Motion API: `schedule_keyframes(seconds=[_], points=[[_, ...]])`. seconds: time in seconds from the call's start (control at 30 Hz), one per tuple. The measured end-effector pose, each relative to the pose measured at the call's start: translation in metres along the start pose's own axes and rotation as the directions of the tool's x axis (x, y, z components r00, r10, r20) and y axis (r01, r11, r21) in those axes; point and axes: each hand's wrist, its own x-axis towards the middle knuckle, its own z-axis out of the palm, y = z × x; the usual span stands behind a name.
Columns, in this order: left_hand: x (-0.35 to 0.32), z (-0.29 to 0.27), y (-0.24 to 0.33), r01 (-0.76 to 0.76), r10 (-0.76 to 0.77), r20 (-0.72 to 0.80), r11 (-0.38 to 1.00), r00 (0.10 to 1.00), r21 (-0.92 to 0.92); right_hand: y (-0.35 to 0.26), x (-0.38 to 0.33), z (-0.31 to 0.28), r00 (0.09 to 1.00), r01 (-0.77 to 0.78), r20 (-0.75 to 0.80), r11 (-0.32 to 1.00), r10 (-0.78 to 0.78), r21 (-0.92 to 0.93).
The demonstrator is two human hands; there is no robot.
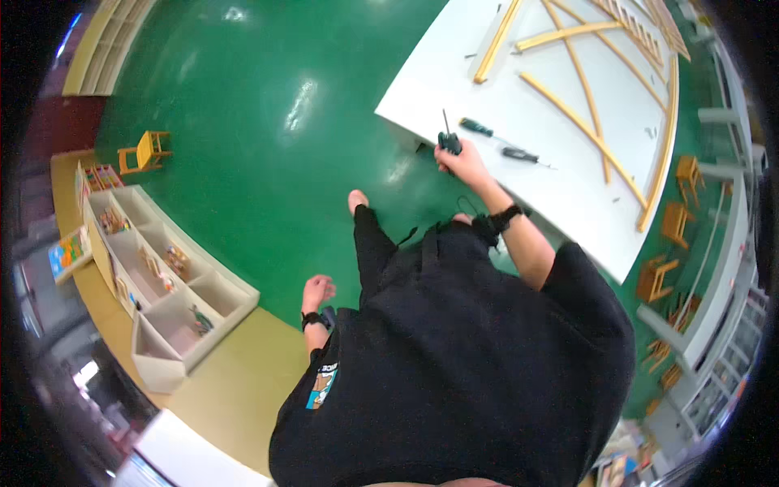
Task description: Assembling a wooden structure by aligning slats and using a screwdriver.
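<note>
My right hand reaches out to the near edge of a white table and grips a dark-handled screwdriver with its thin shaft pointing up. Two more screwdrivers lie on the table just beyond it, one with a green handle and one with a black handle. Long wooden slats lie spread over the tabletop. My left hand hangs by my side over the green floor, fingers loosely apart and holding nothing. Both wrists wear black bands.
A low white shelf unit with toys stands at the left on a tan floor strip. A small yellow chair sits on the green floor. Several small wooden chairs stand right of the table, beside grey shelving.
</note>
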Motion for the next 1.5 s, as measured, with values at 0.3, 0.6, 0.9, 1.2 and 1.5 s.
schedule_keyframes(seconds=[0.3,0.6,0.9,1.2,1.5], points=[[0.125,-0.192,0.27,-0.432,0.453,0.047,0.809,0.89,0.399,-0.045,0.048,0.056,0.92,-0.342,-0.173,0.936,0.352,0.086],[0.168,-0.099,0.587,-0.717,0.548,0.489,0.349,0.679,0.604,-0.014,0.114,0.047,0.555,-0.317,-0.83,0.936,0.051,-0.154],[0.223,-0.014,0.731,-0.793,0.124,0.803,0.303,0.583,0.529,-0.054,0.159,0.027,0.068,-0.358,-0.971,0.914,0.231,0.192],[0.249,0.131,0.91,-0.905,-0.176,0.899,-0.223,0.402,0.362,-0.066,0.204,0.039,-0.361,-0.29,-0.812,0.772,0.459,0.566],[0.183,0.287,0.979,-0.912,-0.386,0.888,-0.4,0.251,0.084,-0.066,0.258,0.01,-0.539,-0.323,-0.761,0.746,0.361,0.583]])
